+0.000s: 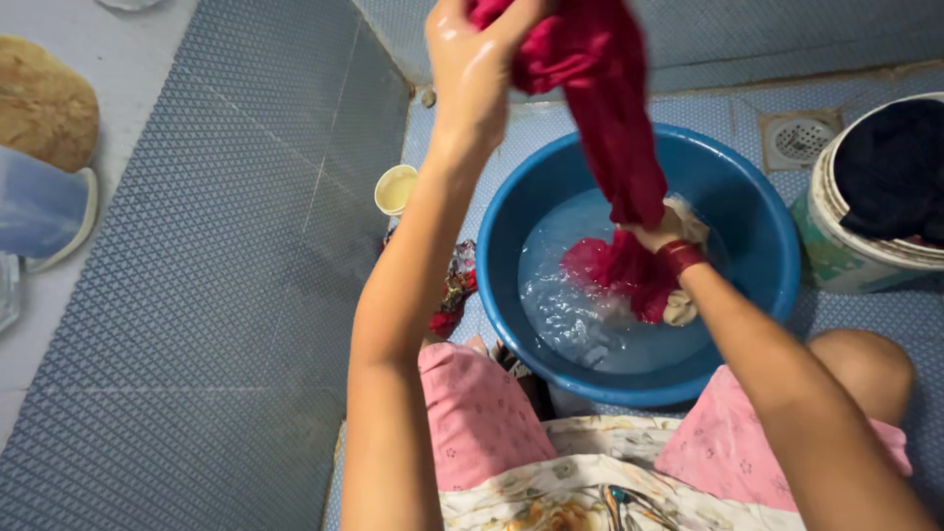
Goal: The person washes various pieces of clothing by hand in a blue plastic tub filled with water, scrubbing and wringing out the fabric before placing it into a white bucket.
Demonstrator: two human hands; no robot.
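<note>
Above a round blue plastic basin of soapy water, a wet crimson cloth hangs stretched: the left hand grips its top, the right hand clenches its lower part, whose end trails in the water. Just right stands a white bucket holding dark clothing; a small cream cup sits left, a floor drain behind.
</note>
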